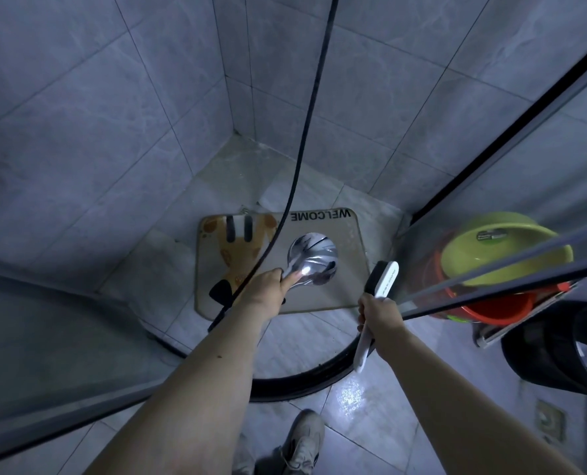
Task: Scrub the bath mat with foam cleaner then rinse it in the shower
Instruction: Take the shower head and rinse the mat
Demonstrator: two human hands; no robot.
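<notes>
1. Bath mat (pixel 322 286) lies flat on the shower floor (pixel 302 323), inside the curved black door track (pixel 295 385), "WELCOME" edge toward the far corner. Cartoon print on its left half.
2. Handling, my guess: soft, floppy fabric w/ prob. a rubbery backing. If it's wet it'll be heavy and saggy, so it'll fold when lifted. Best grabbed by two corners or a long edge, not mid-panel. Not fragile. Can't see foam on it at this res.
3. Left hand (pixel 268 289) grips the shower head (pixel 312 255) by its handle; fingers curled round it, thumb along the top. Head hangs over the mat's middle, face down. Black hose (pixel 298 156) runs up from it. Can't tell if water is flowing.
4. Right hand (pixel 376 311) holds the scrub brush (pixel 384 279) by its white handle, fingers wrapped shut round it. Bristle end points forward over the mat's right edge, apparently not touching.
5. Tiles look wet, so floor prob. slippery; chrome handle too, so it needs a firm grip.
6. Outside the glass at right: green basin (pixel 504 248) stacked on red tubs (pixel 490 306).
</notes>
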